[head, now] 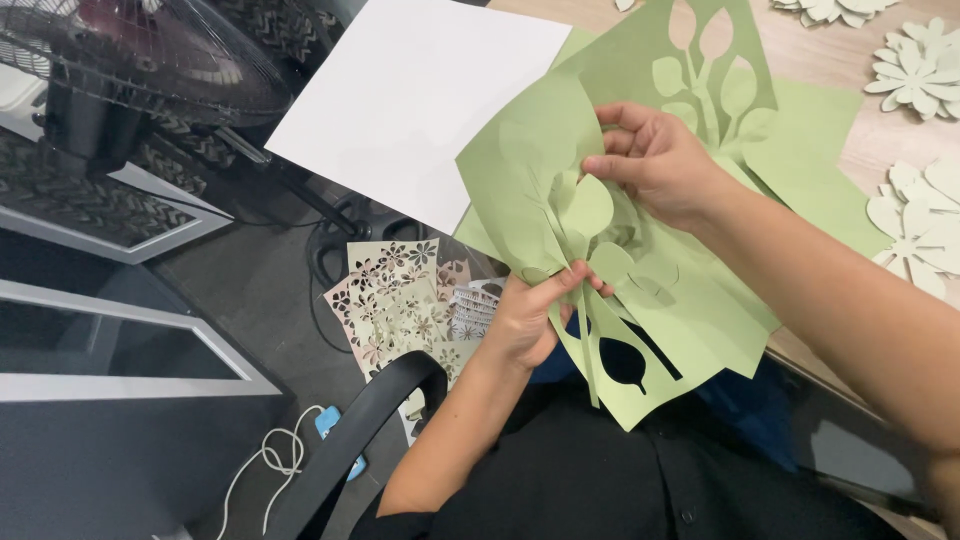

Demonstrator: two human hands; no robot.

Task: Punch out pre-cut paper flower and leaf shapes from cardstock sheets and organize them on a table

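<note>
Two hands work one green paper sheet [520, 190] with leaf cut-outs, held above the lap at the table edge [880, 130]. The left hand [525, 320] pinches its lower stem strip; the right hand [655, 160] pinches a leaf shape near the top.

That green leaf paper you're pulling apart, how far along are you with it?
Done: the green sheet is already cut, and another emptied sheet lies on the table with its leaf holes open. In hand: the left hand steadies the sheet while the right hand pulls a leaf sprig free. Left: part of the sprig still sits in the sheet.
</note>
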